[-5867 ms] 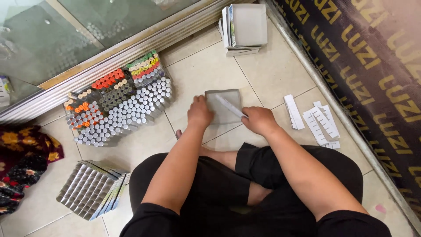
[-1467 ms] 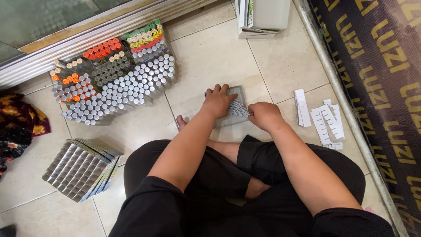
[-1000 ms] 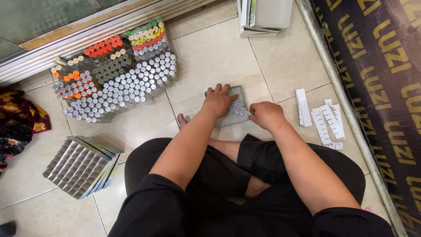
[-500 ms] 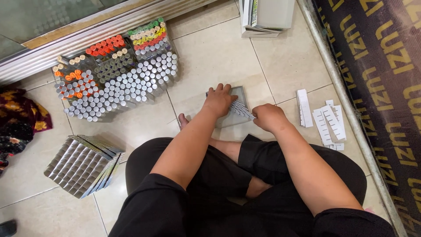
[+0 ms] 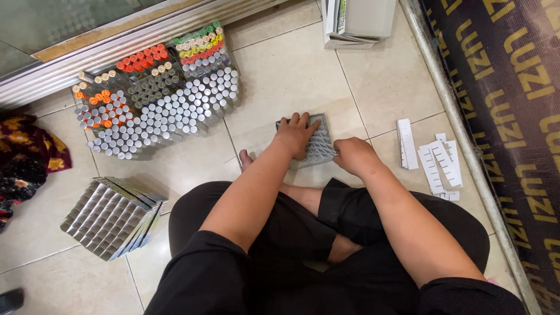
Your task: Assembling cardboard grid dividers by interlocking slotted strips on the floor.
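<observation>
Both hands work a grey cardboard grid (image 5: 319, 143) lying on the floor (image 5: 280, 76) just ahead of the crossed legs. Left hand (image 5: 296, 133) lies flat on the grid's left part, fingers spread, pressing down, not gripping. Right hand (image 5: 354, 155) is curled at the grid's right edge; looks like it pinches that edge, but the fingertips are hidden, so can't tell for sure.

To do this bit well, imo: keep the left palm down as an anchor, pull the right side out evenly so the cells open square w/o tearing the slots.

Around: block of capped tubes (image 5: 157, 105), silver, orange, green tops, standing upper left; stack of folded grids (image 5: 111, 216) lower left; white card strips (image 5: 429, 157) to the right; pile of flat boxes (image 5: 359, 20) at top.

Vs approx 6 s ago: the piece then showed as a flat plain grey sheet w/ both hands on its near edge; now its cells show, and the left hand sits on top of it.
</observation>
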